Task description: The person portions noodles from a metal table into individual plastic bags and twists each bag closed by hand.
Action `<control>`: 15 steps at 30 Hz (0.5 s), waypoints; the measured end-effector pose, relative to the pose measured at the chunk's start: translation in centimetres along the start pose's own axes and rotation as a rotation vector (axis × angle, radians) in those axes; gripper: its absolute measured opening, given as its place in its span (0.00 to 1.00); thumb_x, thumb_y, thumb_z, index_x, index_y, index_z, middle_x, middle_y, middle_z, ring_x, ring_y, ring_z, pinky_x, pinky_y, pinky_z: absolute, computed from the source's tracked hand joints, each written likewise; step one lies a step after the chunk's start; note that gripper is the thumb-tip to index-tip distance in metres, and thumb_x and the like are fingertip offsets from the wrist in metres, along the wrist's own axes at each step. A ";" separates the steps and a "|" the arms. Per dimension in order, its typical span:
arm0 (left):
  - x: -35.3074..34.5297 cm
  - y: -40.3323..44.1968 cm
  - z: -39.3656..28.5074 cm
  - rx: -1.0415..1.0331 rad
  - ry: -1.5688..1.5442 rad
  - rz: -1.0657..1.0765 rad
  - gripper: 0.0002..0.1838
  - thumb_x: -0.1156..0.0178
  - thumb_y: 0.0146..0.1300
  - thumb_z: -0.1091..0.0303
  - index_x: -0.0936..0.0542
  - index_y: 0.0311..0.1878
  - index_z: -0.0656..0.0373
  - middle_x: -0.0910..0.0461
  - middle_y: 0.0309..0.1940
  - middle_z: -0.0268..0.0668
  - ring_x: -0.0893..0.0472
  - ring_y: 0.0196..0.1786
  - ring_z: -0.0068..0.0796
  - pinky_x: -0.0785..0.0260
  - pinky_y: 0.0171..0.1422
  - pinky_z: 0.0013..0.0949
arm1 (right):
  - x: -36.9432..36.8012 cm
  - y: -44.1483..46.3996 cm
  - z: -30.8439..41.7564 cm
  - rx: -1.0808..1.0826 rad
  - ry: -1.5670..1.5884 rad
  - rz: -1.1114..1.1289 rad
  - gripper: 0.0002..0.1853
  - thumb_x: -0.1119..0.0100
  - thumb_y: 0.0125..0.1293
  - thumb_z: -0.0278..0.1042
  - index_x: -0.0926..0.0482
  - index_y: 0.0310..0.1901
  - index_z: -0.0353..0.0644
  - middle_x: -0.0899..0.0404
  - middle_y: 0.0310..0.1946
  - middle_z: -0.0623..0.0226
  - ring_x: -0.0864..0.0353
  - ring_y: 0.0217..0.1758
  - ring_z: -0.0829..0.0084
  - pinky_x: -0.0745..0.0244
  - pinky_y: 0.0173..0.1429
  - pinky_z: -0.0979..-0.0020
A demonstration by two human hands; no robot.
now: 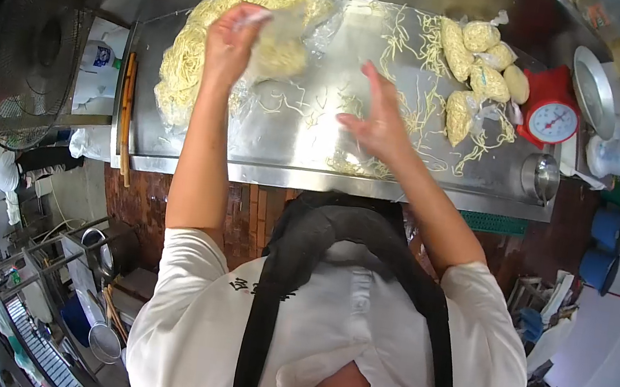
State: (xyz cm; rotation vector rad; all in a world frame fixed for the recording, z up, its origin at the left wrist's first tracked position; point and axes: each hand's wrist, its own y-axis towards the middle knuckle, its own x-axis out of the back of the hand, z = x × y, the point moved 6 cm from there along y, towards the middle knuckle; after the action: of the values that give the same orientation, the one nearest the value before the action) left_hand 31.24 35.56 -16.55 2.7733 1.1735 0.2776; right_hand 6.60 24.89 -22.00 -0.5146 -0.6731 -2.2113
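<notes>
My left hand (231,38) is closed on the gathered top of a clear plastic bag of noodles (281,59), which looks blurred and hangs to the right of my fingers. Behind it lies a big heap of pale yellow noodles (183,69) on plastic sheeting at the left of the steel worktop (318,135). My right hand (380,120) is over the middle of the worktop, thumb and fingers apart, holding nothing. Loose noodle strands (418,98) are scattered under and around it. Several tied bags of noodles (470,66) sit together farther right.
A red scale (551,112) with a round dial and a metal pan (594,91) stands at the right end. A small metal bowl (542,178) is near the right front corner. Wooden sticks (128,112) lie along the left edge, beside a large fan (33,52).
</notes>
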 end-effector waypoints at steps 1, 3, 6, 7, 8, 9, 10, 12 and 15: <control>-1.7 -0.8 -0.2 0.011 -0.012 0.077 0.01 0.38 0.67 0.74 0.18 0.39 0.58 0.22 0.29 0.22 0.29 0.29 0.13 0.37 0.34 0.20 | -1.0 0.7 1.1 0.037 -0.053 -0.045 0.44 0.27 0.55 0.34 0.39 0.72 0.47 0.32 0.65 0.52 0.31 0.67 0.55 0.33 0.68 0.56; -5.6 -2.3 1.3 0.108 -0.053 0.192 0.01 0.38 0.67 0.72 0.20 0.37 0.56 0.24 0.27 0.22 0.32 0.27 0.12 0.41 0.32 0.20 | -4.6 1.2 -0.7 0.079 -0.169 -0.050 0.40 0.27 0.54 0.40 0.34 0.69 0.44 0.28 0.60 0.48 0.27 0.63 0.51 0.31 0.66 0.56; -11.6 -6.6 7.0 0.292 -0.172 0.380 0.12 0.35 0.65 0.69 0.22 0.50 0.55 0.24 0.34 0.26 0.28 0.35 0.14 0.35 0.40 0.21 | -10.6 -0.1 -10.9 -0.086 -0.304 0.341 0.29 0.28 0.54 0.41 0.23 0.58 0.42 0.20 0.47 0.44 0.20 0.51 0.49 0.25 0.56 0.58; -12.0 -7.6 7.2 0.275 -0.251 0.364 0.18 0.34 0.64 0.69 0.25 0.55 0.56 0.24 0.39 0.29 0.27 0.42 0.18 0.34 0.47 0.25 | -11.5 -0.9 -13.8 -0.174 -0.339 0.535 0.25 0.29 0.55 0.41 0.19 0.54 0.41 0.18 0.41 0.44 0.17 0.46 0.48 0.22 0.52 0.59; -12.1 -8.9 7.0 0.261 -0.328 0.346 0.24 0.33 0.63 0.69 0.28 0.61 0.57 0.24 0.45 0.33 0.26 0.48 0.22 0.33 0.54 0.28 | -10.0 -1.2 -14.7 -0.165 -0.251 0.414 0.21 0.30 0.55 0.40 0.17 0.50 0.40 0.18 0.38 0.44 0.17 0.43 0.48 0.22 0.49 0.59; -12.2 -9.8 7.3 0.248 -0.406 0.325 0.30 0.32 0.63 0.69 0.31 0.66 0.57 0.23 0.50 0.36 0.25 0.55 0.26 0.33 0.61 0.31 | -8.2 -1.7 -15.5 -0.155 -0.164 0.295 0.18 0.31 0.55 0.39 0.16 0.46 0.40 0.18 0.35 0.44 0.16 0.40 0.48 0.21 0.46 0.59; -12.1 -10.4 8.5 0.190 -0.149 0.341 0.34 0.33 0.63 0.69 0.36 0.69 0.57 0.26 0.55 0.39 0.27 0.59 0.31 0.36 0.66 0.34 | -6.8 -2.1 -15.9 -0.142 -0.078 0.178 0.15 0.32 0.55 0.38 0.14 0.42 0.39 0.18 0.31 0.44 0.16 0.37 0.48 0.20 0.42 0.59; -11.5 -11.9 11.9 0.062 0.373 0.368 0.42 0.33 0.62 0.70 0.46 0.76 0.57 0.30 0.65 0.45 0.32 0.68 0.40 0.43 0.74 0.38 | -3.3 -1.4 -9.9 -0.328 0.075 0.431 0.17 0.31 0.55 0.34 0.16 0.47 0.40 0.17 0.39 0.46 0.16 0.42 0.52 0.22 0.49 0.63; -14.4 -11.1 11.6 -0.219 0.335 0.450 0.28 0.35 0.63 0.68 0.30 0.65 0.61 0.28 0.62 0.53 0.28 0.64 0.47 0.40 0.71 0.44 | -1.6 -1.1 -5.2 -0.188 0.371 0.484 0.23 0.30 0.56 0.35 0.20 0.55 0.41 0.18 0.49 0.47 0.17 0.48 0.53 0.24 0.56 0.65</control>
State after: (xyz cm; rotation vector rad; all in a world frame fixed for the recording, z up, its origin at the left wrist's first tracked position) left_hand 16.13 32.42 -31.65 2.8235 0.5023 0.8826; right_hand 6.00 23.27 -27.30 -0.3047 -0.1241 -1.8422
